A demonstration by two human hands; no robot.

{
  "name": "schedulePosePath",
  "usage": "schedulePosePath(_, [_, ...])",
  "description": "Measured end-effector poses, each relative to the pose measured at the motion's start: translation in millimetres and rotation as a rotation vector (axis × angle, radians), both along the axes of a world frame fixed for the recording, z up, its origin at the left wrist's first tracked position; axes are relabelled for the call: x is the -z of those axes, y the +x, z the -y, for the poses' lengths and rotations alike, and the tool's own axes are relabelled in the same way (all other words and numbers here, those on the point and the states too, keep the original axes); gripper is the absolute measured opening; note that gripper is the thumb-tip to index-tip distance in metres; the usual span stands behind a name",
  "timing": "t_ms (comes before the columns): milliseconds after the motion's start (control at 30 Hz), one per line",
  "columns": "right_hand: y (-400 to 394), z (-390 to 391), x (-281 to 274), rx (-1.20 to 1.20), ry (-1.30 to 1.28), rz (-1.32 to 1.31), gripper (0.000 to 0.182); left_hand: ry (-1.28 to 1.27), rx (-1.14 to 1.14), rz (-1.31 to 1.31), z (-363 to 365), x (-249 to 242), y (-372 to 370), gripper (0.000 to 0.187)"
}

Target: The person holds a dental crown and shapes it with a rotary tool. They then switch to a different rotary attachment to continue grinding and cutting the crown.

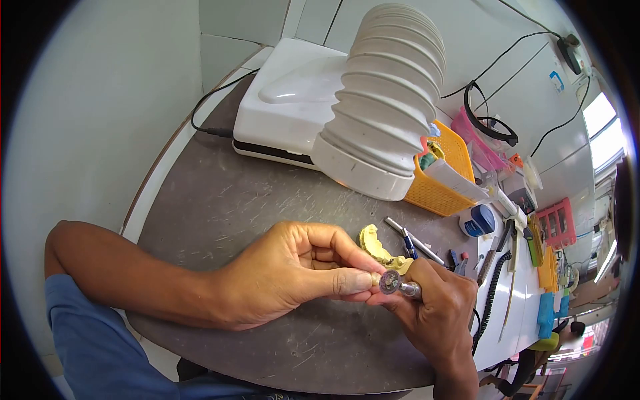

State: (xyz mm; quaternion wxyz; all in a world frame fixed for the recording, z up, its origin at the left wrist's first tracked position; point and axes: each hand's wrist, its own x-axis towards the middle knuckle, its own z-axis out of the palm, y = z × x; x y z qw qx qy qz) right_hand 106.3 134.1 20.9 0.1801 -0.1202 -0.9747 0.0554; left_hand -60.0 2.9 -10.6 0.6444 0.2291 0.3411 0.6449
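Observation:
My left hand (293,277) pinches a small cream-coloured dental piece (376,279) between thumb and fingertips. In my right hand (441,307) is a rotary handpiece (411,289), its metal end pointing left. A round grey disc (389,282) on its tip stands right at the small piece, and the fingers of both hands come close together there. Just beyond them lies a yellow dental cast (375,245) on the grey table (220,200). Most of the small piece is hidden by my fingers.
A white machine (287,107) with a wide ribbed hose (393,87) stands beyond my hands. An orange basket (460,157), a white bottle with a blue cap (477,221) and a silver rod (427,247) are to the right. A coiled cord (490,300) runs along the right edge.

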Motion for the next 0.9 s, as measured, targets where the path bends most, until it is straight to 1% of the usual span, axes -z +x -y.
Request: schedulePosePath(900, [-1.7, -0.1, 0.6, -0.005, 0.004, 0.007, 0.048, -0.002, -0.02, 0.006, 1.6, -4.1, 1.4, 0.012])
